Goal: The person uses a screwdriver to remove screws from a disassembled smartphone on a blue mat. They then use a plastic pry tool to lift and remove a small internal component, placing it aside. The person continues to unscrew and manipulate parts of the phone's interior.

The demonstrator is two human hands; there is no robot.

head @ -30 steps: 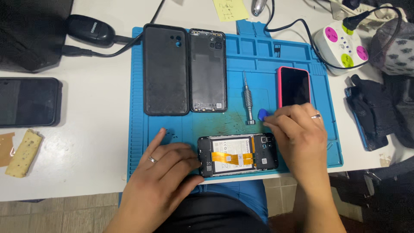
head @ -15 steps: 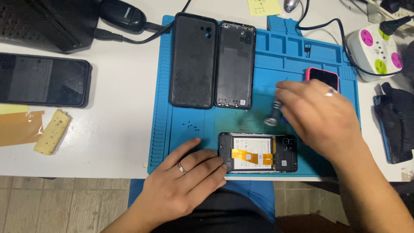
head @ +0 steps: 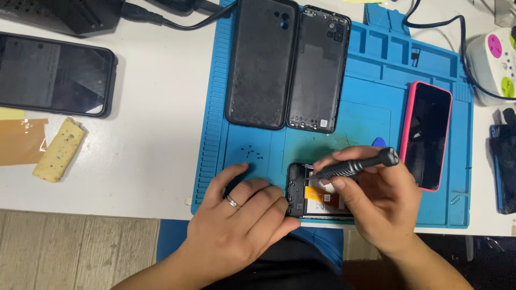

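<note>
Holding the dark screwdriver (head: pixel 355 166) tight in my right hand (head: pixel 376 209), I point its tip at the open phone (head: pixel 317 194) near the front edge of the blue mat (head: pixel 376 70). My left hand (head: pixel 236 225) lies flat and open, pressing the phone's left end. My right hand hides most of the phone. Two black back covers (head: pixel 290 64) lie side by side higher on the mat. A pink phone (head: pixel 427 134) lies just right of my hand. On the white desk (head: pixel 156 123), a black phone (head: pixel 51 72) and a yellow sponge (head: pixel 58 149) sit far left.
</note>
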